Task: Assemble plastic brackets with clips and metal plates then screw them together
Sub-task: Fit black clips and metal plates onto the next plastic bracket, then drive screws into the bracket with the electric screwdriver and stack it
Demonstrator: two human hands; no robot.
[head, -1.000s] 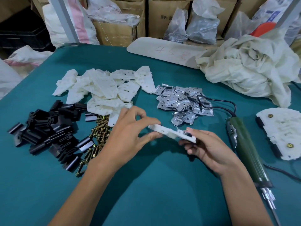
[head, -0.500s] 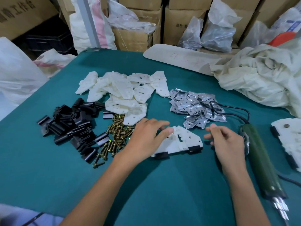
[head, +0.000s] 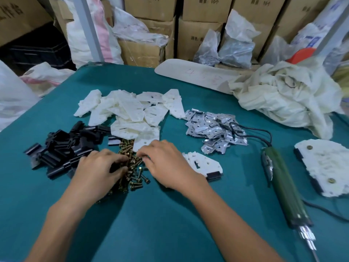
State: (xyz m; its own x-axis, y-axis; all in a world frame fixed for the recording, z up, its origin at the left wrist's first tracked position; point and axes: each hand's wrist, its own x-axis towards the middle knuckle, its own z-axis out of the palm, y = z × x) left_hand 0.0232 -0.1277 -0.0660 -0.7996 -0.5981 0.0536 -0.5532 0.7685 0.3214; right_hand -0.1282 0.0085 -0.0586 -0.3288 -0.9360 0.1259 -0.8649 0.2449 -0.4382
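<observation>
Screws (head: 136,176) lie heaped at centre left, both hands over them. The left hand (head: 100,168) and right hand (head: 167,163) curl fingers into the heap; whether either pinches a screw I cannot tell. The clipped bracket (head: 203,163) lies just right of the right hand. Raking fingers may scatter screws among the black clips (head: 60,146), or a wrist may nudge the bracket.

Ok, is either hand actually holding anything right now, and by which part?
Cannot tell. The left hand and right hand both have fingertips in the screw pile; any pinched screw is hidden. The clipped bracket lies unheld.
</observation>
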